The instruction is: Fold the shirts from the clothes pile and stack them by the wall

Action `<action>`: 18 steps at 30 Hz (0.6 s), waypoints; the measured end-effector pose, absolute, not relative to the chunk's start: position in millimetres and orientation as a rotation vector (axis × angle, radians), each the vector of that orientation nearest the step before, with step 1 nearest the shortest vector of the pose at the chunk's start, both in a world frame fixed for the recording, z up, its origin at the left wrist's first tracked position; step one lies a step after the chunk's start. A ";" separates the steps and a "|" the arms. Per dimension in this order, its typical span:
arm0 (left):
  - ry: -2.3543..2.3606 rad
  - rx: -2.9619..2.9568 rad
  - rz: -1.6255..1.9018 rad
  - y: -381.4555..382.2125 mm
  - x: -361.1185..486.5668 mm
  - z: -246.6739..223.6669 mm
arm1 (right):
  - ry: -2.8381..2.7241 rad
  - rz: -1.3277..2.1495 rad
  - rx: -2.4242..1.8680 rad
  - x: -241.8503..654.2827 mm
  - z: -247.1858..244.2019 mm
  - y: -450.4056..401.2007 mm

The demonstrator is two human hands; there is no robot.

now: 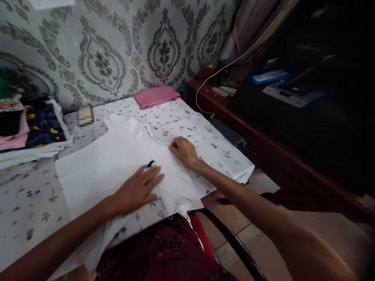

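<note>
A white T-shirt [108, 156] with a small black logo on the chest lies spread over the patterned table cloth [227, 156], its collar toward the far right. Flat on the shirt's front, just below the logo, rests my left hand [137, 191], fingers stretched out. My right hand [184, 152] is at the shoulder seam beside the collar, thumb and fingers pinching the fabric. One sleeve [183, 191] reaches down to the near table edge, and part of the shirt hangs over that edge toward my lap.
A folded pink cloth [156, 95] lies at the back against the wall. Stacked folded clothes [43, 125] sit at the left, near a small blurred item [84, 115]. To the right stands a dark red wooden desk [216, 103] with a white cable [202, 84].
</note>
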State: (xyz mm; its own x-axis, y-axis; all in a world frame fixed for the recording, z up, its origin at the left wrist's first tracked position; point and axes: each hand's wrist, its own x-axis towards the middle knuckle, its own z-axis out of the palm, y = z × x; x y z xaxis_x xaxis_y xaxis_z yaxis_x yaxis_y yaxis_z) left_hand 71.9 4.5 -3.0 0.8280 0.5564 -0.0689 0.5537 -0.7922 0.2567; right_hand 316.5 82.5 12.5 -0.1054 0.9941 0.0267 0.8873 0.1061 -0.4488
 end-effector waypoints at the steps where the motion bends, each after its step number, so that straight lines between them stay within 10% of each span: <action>1: 0.761 2.768 -0.003 -2.0 74.3 -1.4 | -2.060 0.457 -1.848 316.0 12.1 87.7; 10: 0.561 2.733 0.019 -9.6 80.3 20.9 | -2.039 0.277 -1.595 328.2 3.0 94.0; 18: 1.475 2.664 0.229 45.0 -1.3 -7.8 | -2.555 0.230 -0.700 230.5 8.1 138.9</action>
